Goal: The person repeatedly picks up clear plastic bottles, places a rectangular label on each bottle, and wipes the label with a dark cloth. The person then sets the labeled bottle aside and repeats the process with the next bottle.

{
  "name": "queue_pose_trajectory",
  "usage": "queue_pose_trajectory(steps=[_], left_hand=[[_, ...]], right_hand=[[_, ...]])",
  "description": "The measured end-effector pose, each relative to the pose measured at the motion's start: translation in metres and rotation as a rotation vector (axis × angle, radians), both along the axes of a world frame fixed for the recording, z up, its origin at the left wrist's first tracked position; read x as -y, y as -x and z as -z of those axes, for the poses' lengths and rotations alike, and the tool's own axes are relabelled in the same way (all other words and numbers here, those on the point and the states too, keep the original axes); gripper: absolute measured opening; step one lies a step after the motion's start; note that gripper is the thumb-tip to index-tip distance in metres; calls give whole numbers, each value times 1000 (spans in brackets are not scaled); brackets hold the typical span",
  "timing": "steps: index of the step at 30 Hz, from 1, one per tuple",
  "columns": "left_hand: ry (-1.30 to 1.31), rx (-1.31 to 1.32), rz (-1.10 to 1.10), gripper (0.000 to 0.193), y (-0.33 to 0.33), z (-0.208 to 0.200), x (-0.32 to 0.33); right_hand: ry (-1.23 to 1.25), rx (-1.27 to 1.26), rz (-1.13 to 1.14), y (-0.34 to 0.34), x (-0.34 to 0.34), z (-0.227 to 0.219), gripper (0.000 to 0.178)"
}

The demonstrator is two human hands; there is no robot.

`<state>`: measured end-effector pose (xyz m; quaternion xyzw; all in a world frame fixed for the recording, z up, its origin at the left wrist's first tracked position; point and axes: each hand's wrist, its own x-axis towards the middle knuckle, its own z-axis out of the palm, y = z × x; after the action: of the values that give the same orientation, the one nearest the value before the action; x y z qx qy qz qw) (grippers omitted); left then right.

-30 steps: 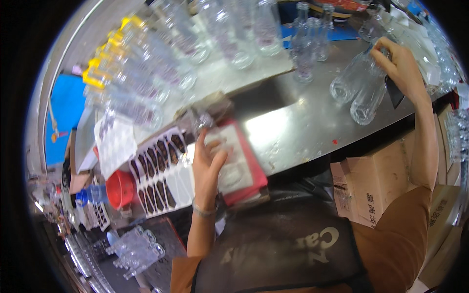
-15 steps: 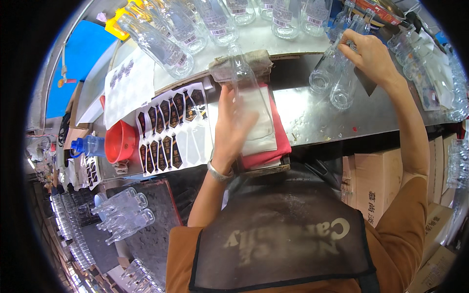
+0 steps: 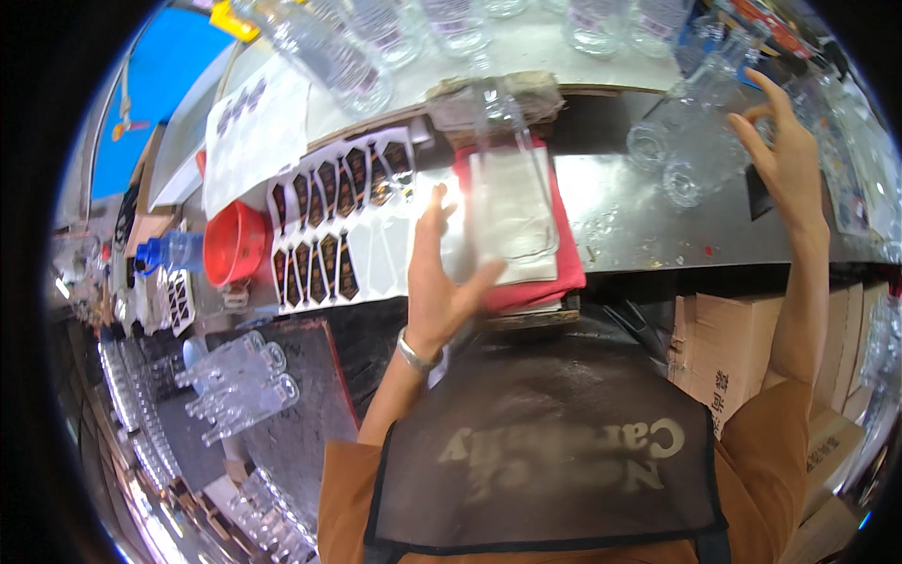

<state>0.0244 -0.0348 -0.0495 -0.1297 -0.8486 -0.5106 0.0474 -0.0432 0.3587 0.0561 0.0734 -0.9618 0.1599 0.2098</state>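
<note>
At centre of the frame, the left hand (image 3: 442, 282) grips a clear plastic bottle (image 3: 507, 183) above a red cloth (image 3: 564, 273).
Its fingers are closed around the bottle's lower body, near the base. At upper right, the right hand (image 3: 785, 150) is spread open, just beside other clear bottles (image 3: 686, 155) lying on the metal table (image 3: 639, 226). I judge the bottle light, smooth and a little slippery, with thin walls; hold the middle of the body.
</note>
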Motion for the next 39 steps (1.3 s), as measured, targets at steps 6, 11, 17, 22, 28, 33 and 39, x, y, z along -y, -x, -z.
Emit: queue_pose_trajectory(steps=[6,11,17,22,28,33,39], left_hand=[[595,-193,-165,70,35,47,62],[827,-147,-53,57,27,45,54],[836,-107,84,58,-28,28,79],[907,-99,-25,55,-54,24,125],[744,-139,-299,46,-17,31,93],[859,-69,-194,49,-7,29,56],[819,-166,-144,49,-56,35,72]], right_hand=[[112,-9,31,-10,-7,14,57],[125,0,106,-10,-11,20,57],[220,-216,125,-28,-8,10,44],[291,-389,-63,-49,10,4,33],[529,-303,-275,-52,68,25,26],[450,-203,-328,-59,105,32,20],[496,-102,-313,-57,109,59,17]])
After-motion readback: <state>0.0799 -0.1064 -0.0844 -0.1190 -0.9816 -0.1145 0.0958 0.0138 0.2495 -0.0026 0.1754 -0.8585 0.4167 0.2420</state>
